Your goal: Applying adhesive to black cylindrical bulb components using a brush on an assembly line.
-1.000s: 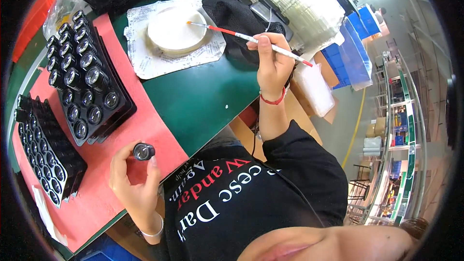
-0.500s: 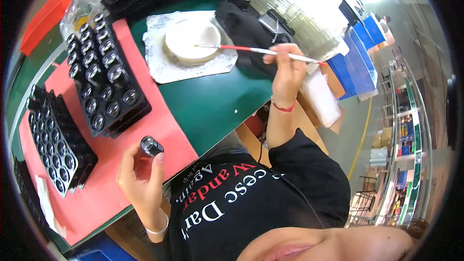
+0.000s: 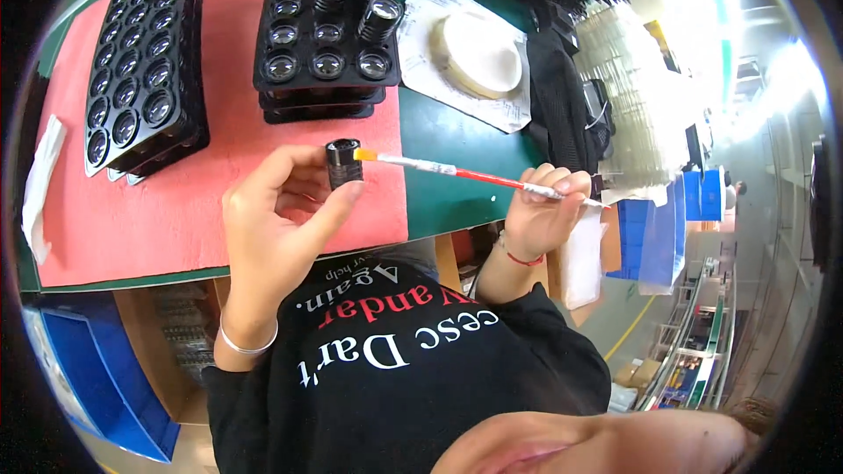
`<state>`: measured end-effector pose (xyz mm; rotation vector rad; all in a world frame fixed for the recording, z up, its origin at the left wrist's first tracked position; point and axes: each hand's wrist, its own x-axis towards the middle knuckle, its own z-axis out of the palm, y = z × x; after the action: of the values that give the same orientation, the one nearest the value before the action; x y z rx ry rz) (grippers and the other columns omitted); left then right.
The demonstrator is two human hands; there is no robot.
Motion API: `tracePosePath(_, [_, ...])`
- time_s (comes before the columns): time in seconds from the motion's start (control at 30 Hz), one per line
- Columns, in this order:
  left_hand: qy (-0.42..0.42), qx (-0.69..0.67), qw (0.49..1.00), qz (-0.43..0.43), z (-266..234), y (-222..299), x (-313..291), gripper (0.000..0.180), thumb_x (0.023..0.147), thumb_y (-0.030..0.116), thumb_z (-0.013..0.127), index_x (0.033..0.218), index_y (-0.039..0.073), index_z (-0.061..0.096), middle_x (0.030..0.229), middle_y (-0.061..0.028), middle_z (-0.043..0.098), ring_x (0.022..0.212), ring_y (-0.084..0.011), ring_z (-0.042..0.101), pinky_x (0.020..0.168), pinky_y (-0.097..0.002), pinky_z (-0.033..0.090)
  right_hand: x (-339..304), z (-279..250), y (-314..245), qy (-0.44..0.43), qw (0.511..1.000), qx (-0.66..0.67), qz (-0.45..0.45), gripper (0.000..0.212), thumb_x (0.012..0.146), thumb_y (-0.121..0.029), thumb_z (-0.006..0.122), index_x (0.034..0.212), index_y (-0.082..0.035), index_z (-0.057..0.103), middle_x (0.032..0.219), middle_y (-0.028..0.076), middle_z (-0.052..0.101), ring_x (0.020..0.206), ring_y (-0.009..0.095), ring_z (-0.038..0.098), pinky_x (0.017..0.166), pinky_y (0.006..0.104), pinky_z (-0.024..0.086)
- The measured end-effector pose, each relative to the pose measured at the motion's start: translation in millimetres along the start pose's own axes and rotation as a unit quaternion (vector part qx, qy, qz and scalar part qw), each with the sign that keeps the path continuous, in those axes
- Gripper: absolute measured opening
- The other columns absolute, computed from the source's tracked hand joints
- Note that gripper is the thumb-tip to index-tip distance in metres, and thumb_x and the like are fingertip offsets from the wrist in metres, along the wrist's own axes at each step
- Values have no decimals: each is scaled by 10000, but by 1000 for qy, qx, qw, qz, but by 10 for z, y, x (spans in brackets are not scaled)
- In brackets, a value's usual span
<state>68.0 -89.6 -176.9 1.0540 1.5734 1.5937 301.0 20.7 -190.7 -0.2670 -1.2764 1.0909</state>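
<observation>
A short black ribbed lens barrel (image 3: 345, 167) stands upright between the thumb and fingers of my left hand (image 3: 279, 211), above the pink mat. My right hand (image 3: 549, 215) grips a thin paintbrush (image 3: 487, 177) with a red and white handle. Its yellowish bristle tip meets the barrel's upper rim. Beyond my hands, a black tray (image 3: 303, 88) carries several lens barrels, some seated low and some sticking up. Farther left sits another stacked black tray (image 3: 132, 92) full of round lenses. A round white dish (image 3: 483, 53) rests on a stained white sheet (image 3: 421, 53).
The pink mat (image 3: 228, 167) covers the left of the green table (image 3: 439, 175). A crumpled white strip (image 3: 39, 184) lies at its left edge. Stacked clear trays (image 3: 628, 88) and a black cloth (image 3: 562, 96) stand at the right. A blue bin (image 3: 105, 377) sits below the table's left edge.
My right hand has brought the brush from the white dish over to the lens barrel. My left hand has turned the barrel upright. The whole view has rotated and shifted.
</observation>
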Motion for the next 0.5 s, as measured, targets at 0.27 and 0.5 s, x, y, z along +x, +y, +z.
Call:
tracePosePath(0.27, [-5, -23, 1000, -12, 10, 2, 8, 234, 707, 93, 698, 883, -27, 603, 727, -43, 622, 639, -76, 576, 571, -197, 479, -13, -25, 21, -24, 998, -54, -30, 273, 879, -286, 509, 782, -36, 462, 573, 84, 509, 476, 156, 473, 432, 259, 397])
tracePosePath(0.5, [-13, -37, 999, -8, -3, 19, 11, 235, 734, 58, 662, 942, -32, 599, 782, -54, 635, 682, -89, 586, 608, -207, 485, -13, -31, 37, -40, 996, -73, -42, 266, 887, -264, 489, 777, -24, 449, 572, 96, 511, 462, 163, 476, 433, 257, 401])
